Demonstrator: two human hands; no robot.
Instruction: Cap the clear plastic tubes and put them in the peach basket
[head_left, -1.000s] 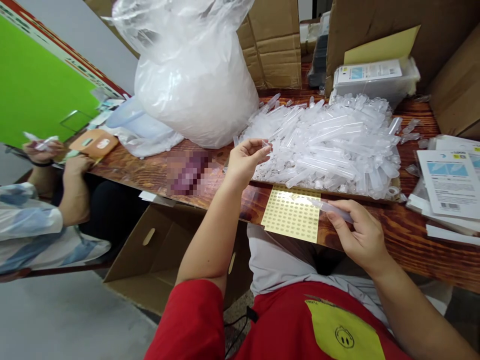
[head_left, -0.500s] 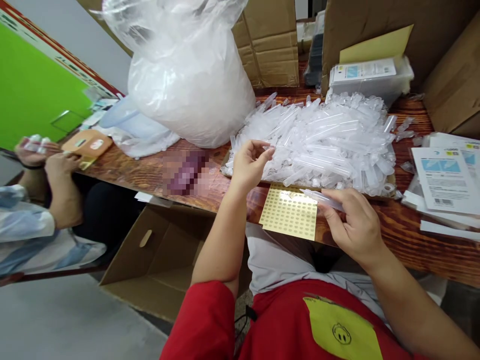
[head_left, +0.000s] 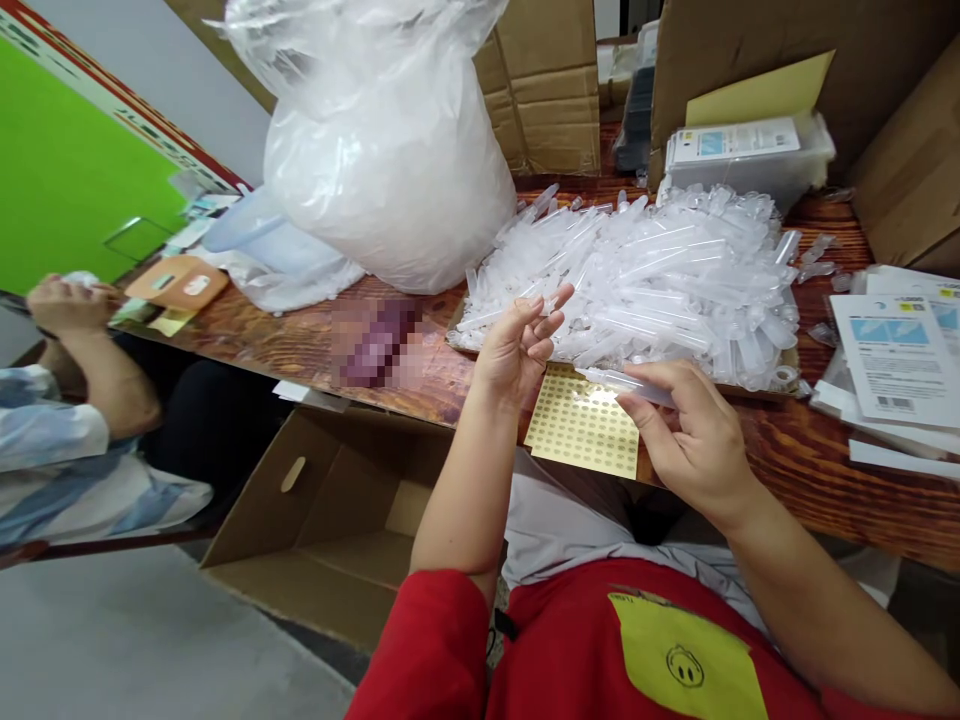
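1. R hand [head_left: 694, 430]: closed on a clear tube [head_left: 619, 380], pinched btwn thumb & fingers; narrow tip points left, body approx. level.
2. Tube sits over the far part of the yellow sticker sheet [head_left: 585, 440], just near of the tube pile; can't tell if it touches the sheet.
3. L hand [head_left: 521, 345]: raised left of the tube, palm partly up, fingers loosely curled & a bit apart. Can't tell if a small clear pc. is in it; the pile right behind is clear too.
4. Sticker sheet: flat at near edge of the counter [head_left: 292, 345], w/ rows of small dots.
5. Tube pile [head_left: 637, 265]: big heap of clear tubes etc. in a shallow cardboard tray [head_left: 750, 392], far side of both hands.
6. Far left of tray: large, full plastic bag [head_left: 397, 170], whitish contents.
7. Right: printed cards [head_left: 892, 360] in a loose stack; more in a card stack [head_left: 735, 145] at far right, behind the pile.
8. Left: purple item [head_left: 379, 345], blurred; further left, an orange board [head_left: 176, 283] & a co-worker's hand [head_left: 71, 305].
9. Below counter, near left: open carton [head_left: 322, 520].
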